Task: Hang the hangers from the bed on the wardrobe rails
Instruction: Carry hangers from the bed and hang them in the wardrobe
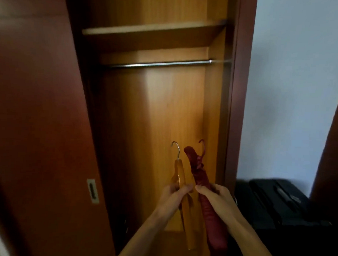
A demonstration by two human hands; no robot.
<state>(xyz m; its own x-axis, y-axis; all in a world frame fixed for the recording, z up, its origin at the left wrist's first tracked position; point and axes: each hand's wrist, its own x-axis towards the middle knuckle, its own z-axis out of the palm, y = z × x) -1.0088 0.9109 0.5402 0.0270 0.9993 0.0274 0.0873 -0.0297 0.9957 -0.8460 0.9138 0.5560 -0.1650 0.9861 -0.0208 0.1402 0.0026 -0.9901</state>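
Two hangers held: left hand [176, 193] grips wood hanger [181, 185], right hand [213, 196] padded hanger [199, 178]. Raise each hook above the rail [157, 65], then lower.

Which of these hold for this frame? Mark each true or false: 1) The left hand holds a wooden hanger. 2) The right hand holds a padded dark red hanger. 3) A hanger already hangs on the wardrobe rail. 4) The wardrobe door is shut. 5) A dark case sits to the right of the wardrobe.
1) True: the left hand grips the wooden hanger, metal hook pointing up.
2) True: the right hand grips the padded dark red hanger.
3) False: the wardrobe rail is bare; both hangers are held well below it.
4) False: the compartment is open, with the shelf and rail in view.
5) True: a dark case sits low beside the wardrobe, against the wall.
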